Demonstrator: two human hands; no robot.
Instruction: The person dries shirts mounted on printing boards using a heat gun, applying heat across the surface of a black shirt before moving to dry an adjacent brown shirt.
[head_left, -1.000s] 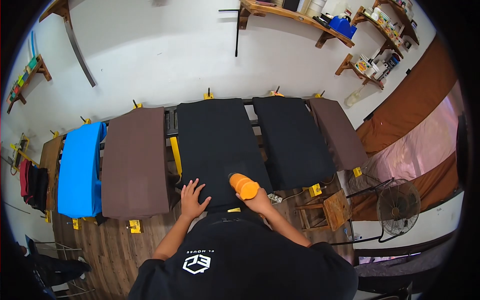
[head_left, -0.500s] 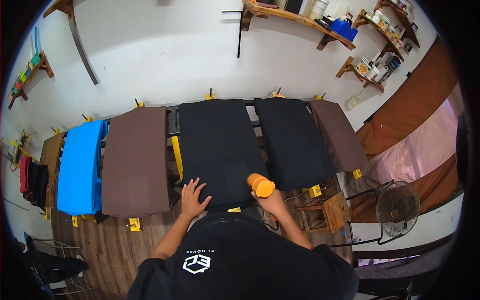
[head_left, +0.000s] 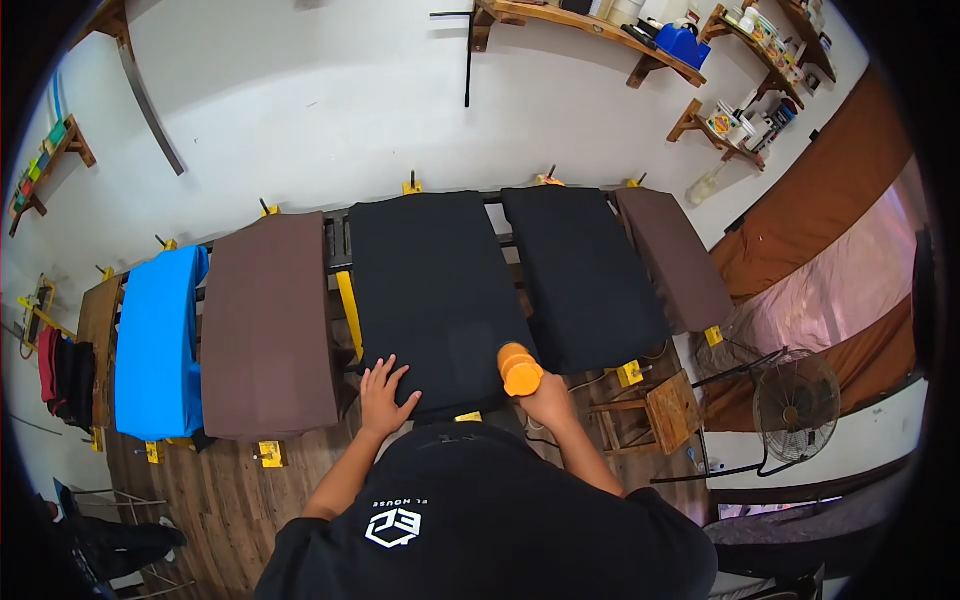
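Observation:
In front of me a black shirt [head_left: 430, 290] is stretched flat over a board. My left hand [head_left: 385, 397] lies on its near left corner, fingers spread on the cloth. My right hand [head_left: 548, 400] is wrapped round an orange heat gun [head_left: 520, 372] over the near right part of the same shirt. The dark front end of the heat gun points away from me, toward the cloth; its grip is hidden in my hand.
A second black shirt [head_left: 585, 280] and a brown shirt [head_left: 675, 260] lie on boards to the right. Leftward are another brown shirt [head_left: 265, 330] and a blue shirt [head_left: 158, 345]. A wooden stool [head_left: 672, 410] and a fan [head_left: 797, 402] stand at right. A person [head_left: 120, 535] is at lower left.
My view has shifted slightly. The heat gun has tilted a little and moved slightly over the shirt. My left hand stays on the same corner.

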